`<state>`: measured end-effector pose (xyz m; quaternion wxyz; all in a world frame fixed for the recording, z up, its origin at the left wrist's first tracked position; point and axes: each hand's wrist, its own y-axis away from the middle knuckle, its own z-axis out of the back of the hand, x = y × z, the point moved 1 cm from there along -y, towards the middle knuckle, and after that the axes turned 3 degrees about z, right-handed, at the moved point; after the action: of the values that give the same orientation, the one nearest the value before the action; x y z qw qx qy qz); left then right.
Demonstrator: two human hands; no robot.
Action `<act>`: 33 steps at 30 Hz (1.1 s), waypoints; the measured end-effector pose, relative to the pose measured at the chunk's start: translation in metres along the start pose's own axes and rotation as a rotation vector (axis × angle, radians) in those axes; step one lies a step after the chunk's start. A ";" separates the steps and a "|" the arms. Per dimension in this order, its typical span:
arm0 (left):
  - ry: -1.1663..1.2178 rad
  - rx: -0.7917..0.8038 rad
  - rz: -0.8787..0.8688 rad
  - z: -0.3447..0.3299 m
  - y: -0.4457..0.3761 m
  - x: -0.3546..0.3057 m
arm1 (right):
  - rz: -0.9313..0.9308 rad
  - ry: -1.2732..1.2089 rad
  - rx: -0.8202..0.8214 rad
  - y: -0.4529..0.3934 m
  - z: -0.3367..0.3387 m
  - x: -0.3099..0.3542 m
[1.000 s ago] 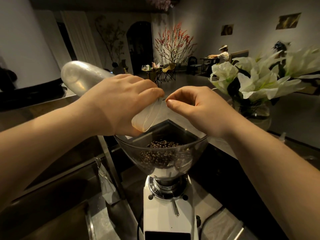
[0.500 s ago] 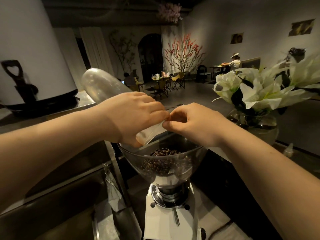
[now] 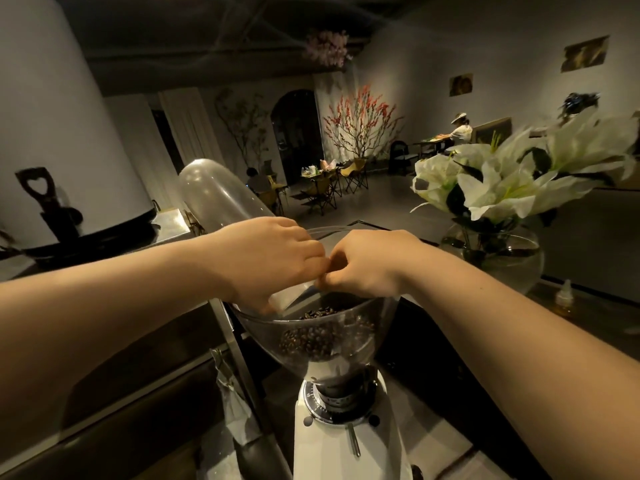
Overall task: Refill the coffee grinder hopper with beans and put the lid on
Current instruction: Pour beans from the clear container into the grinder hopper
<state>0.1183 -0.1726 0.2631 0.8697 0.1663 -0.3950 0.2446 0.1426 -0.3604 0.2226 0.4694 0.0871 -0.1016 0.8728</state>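
White-bodied and smooth, one coffee grinder stands at the near edge of the counter, a round dial ring at its neck and a thin metal lever below. On top sits one clear plastic hopper, funnel-shaped and lidless, with dark glossy beans heaped in its lower part. One crinkly see-through bag slants up and away to the left, its rounded far end puffed with air and looking empty, its mouth down at the hopper's rim. Two bare hands meet over the opening. The left hand is curled round the bag's neck, fingers closed on the film. The right hand pinches the bag's edge between thumb and fingertips, knuckles touching the left's. To the right stands one round glass vase of white lilies.
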 end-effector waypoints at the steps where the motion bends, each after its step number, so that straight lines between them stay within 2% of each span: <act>1: 0.011 -0.003 -0.020 -0.001 -0.002 -0.001 | -0.007 0.026 0.015 -0.001 0.000 0.001; 5: 0.006 -0.037 -0.026 -0.007 -0.006 -0.004 | -0.041 0.061 0.038 -0.005 -0.002 0.000; 8: 0.012 -0.093 0.044 -0.009 -0.005 -0.004 | -0.042 0.024 0.013 -0.003 -0.001 -0.002; 12: 0.079 -0.229 0.211 -0.009 0.006 0.001 | 0.002 -0.194 -0.141 0.005 0.000 -0.006; 16: 0.302 -0.358 0.419 -0.008 0.022 0.008 | 0.080 -0.417 -0.390 0.019 -0.001 -0.002; 18: 0.395 -0.418 0.482 -0.008 0.028 0.010 | 0.121 -0.393 -0.458 0.026 0.002 0.005; 24: 0.598 -0.586 0.562 -0.017 0.052 0.011 | 0.156 -0.129 -0.455 0.034 0.022 0.036; 28: 0.747 -0.719 0.621 -0.021 0.068 0.010 | 0.167 -0.185 -0.497 0.036 0.032 0.069; 33: 1.045 -0.912 0.706 -0.020 0.095 0.007 | 0.176 -0.334 -0.556 0.033 0.028 0.119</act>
<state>0.0817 -0.0824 0.2651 0.7960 -0.4805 -0.0252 0.3671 0.0522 -0.2903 0.2755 0.3751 0.0886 -0.4185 0.8224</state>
